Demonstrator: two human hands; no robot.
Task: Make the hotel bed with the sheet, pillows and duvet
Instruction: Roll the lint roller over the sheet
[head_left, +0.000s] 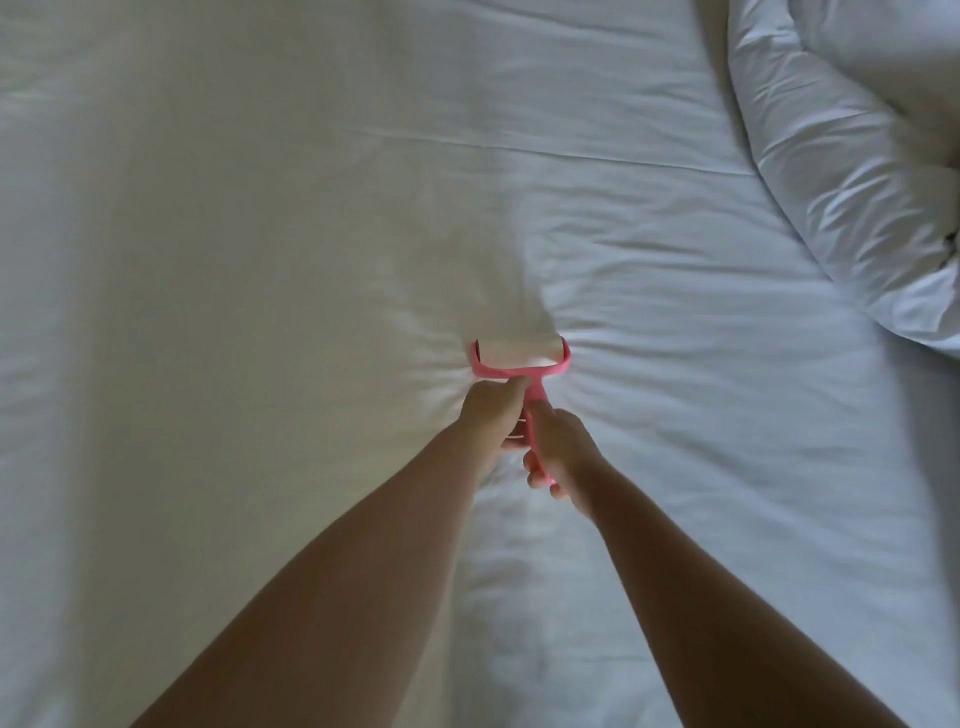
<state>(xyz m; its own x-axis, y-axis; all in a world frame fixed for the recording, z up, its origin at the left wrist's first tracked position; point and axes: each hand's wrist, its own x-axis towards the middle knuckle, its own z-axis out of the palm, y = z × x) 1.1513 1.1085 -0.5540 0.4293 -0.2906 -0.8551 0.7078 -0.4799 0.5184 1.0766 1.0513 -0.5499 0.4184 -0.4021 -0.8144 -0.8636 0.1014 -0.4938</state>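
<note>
1. One white fitted sheet (208, 260) covers the mattress and fills almost the whole view. Left of the lint roller it lies fairly smooth. Around the roller's head it is gathered into short wrinkles that fan outward, and beyond the roller one long straight crease runs across it.
2. One left hand (488, 415), bare-armed, comes in from the bottom edge. It sits on the left side of the lint roller's handle, just below the yoke, with its fingers curled round the handle in a grip. The fingertips are tucked out of sight behind the handle.
3. One pink lint roller (519, 371) stands near the middle of the view. Its white roll is pressed down on the sheet and its handle points back toward the person. The roll is nearly the colour of the sheet, so its far edge is hard to pick out. Most of the handle is covered by the two hands.
4. One right hand (563, 454) grips the lower end of the lint roller's handle, just behind the left hand, with its fingers wrapped round it. Only the pink tip of the handle shows below them.
5. One white duvet (841, 156) lies bunched in thick folds on the sheet, well apart from the lint roller, up and to its right. The top and right edges cut it off, so its full extent cannot be told.
6. One small dark patch (951, 241) shows among the duvet's folds at the right edge, far right of the lint roller. It is too small to identify.
</note>
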